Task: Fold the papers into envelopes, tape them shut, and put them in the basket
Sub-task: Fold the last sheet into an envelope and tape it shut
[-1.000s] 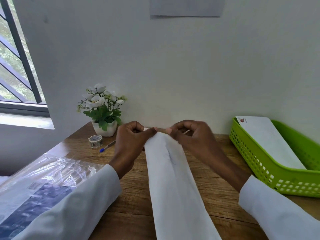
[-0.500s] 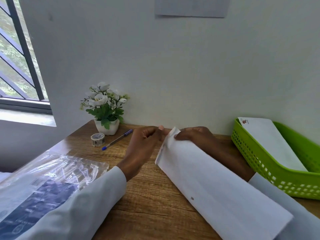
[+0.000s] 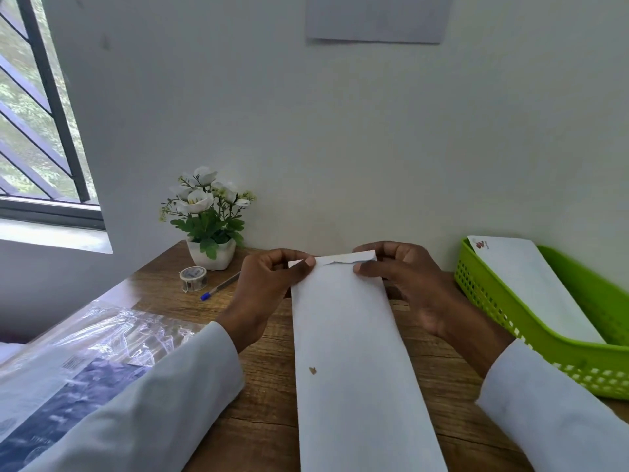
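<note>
while the wooden bench (image 3: 258, 396) carries everything here, the largest thing on it near the person is the clear plastic packet (image 3: 68, 362) at the left, with dark printed sheets inside. next in size is the green basket (image 3: 531, 321) at the right edge, with one finished white envelope (image 3: 531, 287) leaning in it, a small red mark at its top corner.

the long white folded paper (image 3: 354, 362) lies lengthwise down the middle of the bench, between the two sleeves, well apart from the basket. it looks thin and light, soft enough to bend and crease at a touch, and likely to slide on the smooth wood, so the sensible places to hold it are the far corners beside the flap, where the fold needs steadying. its face is plain white with one small brown speck low on it, and a narrow flap at the far end is turned over unevenly.

the left hand (image 3: 269, 287) has its grip curled on the far left corner, thumb on top and fingers behind, pinching the paper. the right hand (image 3: 401, 281) pinches the far right corner and the flap in the same way.

smaller things sit behind the left hand: a potted white flower plant (image 3: 207, 219) by the wall, a roll of clear tape (image 3: 193, 278) in front of it, untouched, and a blue-capped pen (image 3: 219, 287) just beside the roll.
</note>
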Motion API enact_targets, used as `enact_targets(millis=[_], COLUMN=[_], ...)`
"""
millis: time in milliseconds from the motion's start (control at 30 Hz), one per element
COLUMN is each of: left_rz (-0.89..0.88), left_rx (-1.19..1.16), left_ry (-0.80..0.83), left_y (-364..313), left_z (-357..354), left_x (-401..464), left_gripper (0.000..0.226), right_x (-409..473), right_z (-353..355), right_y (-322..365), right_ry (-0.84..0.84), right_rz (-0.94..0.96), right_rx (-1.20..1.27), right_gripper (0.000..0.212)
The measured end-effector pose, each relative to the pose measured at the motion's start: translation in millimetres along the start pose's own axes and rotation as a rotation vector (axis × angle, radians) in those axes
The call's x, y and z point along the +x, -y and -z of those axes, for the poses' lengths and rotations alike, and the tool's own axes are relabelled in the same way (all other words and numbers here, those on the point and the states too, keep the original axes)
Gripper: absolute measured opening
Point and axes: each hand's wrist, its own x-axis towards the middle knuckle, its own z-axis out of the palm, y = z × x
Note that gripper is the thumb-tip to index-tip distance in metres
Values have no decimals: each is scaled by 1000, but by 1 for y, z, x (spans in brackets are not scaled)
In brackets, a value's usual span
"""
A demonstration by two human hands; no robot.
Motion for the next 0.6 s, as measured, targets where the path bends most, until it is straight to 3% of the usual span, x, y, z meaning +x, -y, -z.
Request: enact_targets(millis=[133,300,600], left_rz=[-126,-227,-165], left_rx=[100,226,290], left_ry=[46,94,195], left_y=[2,5,7], left_z=[-6,-14,-12], left_x=[-4,-6,-7], left_gripper=[7,6,12], right_x=[1,-1,2], right_z=[0,-6,-4], right_y=[0,-4,-7], right_ry=[-32,70,168], right_rz=[129,151,206], right_rx=[-150,-359,-428], right_gripper=[19,10,13])
